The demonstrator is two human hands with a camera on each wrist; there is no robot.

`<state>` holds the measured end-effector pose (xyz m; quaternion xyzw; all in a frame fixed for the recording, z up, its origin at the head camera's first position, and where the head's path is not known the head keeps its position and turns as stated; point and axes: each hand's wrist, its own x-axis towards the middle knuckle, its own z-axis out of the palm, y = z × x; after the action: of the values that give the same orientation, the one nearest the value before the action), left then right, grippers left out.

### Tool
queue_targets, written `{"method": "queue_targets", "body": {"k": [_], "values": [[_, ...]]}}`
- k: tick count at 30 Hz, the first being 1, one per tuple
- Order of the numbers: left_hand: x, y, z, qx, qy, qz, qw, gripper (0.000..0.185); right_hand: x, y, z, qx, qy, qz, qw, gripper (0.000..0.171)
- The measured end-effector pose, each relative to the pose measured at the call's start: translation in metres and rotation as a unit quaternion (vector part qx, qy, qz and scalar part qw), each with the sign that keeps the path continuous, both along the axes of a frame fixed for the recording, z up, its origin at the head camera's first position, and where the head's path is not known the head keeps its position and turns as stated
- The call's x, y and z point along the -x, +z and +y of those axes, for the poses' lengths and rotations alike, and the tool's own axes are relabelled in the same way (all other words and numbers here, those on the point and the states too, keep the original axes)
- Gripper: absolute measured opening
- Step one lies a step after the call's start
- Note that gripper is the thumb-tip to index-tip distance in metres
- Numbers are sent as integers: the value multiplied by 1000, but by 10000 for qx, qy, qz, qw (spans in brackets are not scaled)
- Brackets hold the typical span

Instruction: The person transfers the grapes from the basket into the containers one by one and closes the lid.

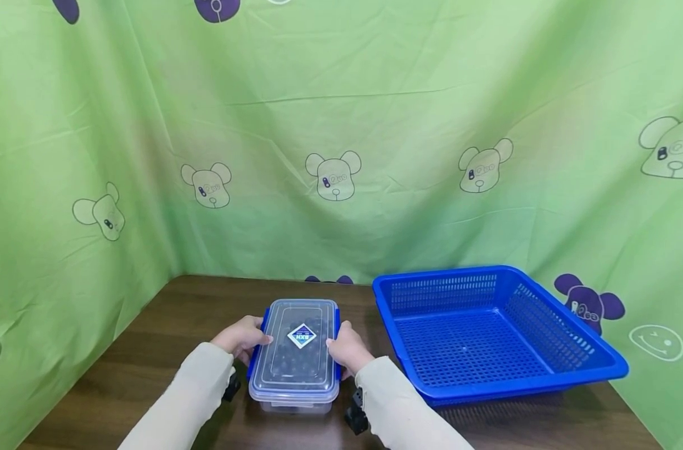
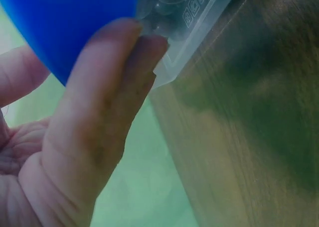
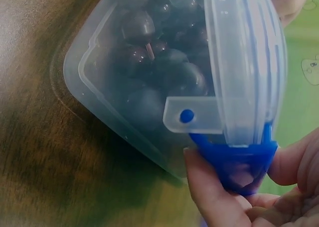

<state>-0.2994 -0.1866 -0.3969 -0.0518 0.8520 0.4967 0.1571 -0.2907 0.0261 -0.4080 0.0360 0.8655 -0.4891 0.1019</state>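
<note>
A clear plastic box [image 1: 296, 356] with a clear lid and blue side clasps stands on the brown table, full of dark round fruit [image 3: 159, 72]. My left hand [image 1: 241, 337] holds the left blue clasp [image 2: 65, 23], fingers [image 2: 104, 97] curled under it. On the other side my right hand [image 1: 347, 350] pinches the right blue clasp [image 3: 237, 160] between thumb and fingers. The box [image 3: 124, 87] rests flat on the table with the lid on.
A blue perforated plastic basket [image 1: 566, 350], holding nothing, stands on the table right of the box. Green printed cloth hangs behind and at both sides. The wooden table [image 1: 150, 350] runs left of the box and toward me.
</note>
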Motion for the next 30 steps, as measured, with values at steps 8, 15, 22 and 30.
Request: {"method": "queue_targets", "body": {"k": [8,15,22,30], "values": [[0,-6,-1,-232,22,87,9997,40,0,0,1,-12,120,182,9998,49],[0,-4,-2,-264,14,133,9996,40,1,-1,1,-30,210,130,9997,53],[1,-3,-1,-147,-23,107,9998,30,1,1,1,-101,315,109,9994,55],[1,0,3,-66,-135,163,9998,24,3,0,2,-109,342,65,9993,57]]}}
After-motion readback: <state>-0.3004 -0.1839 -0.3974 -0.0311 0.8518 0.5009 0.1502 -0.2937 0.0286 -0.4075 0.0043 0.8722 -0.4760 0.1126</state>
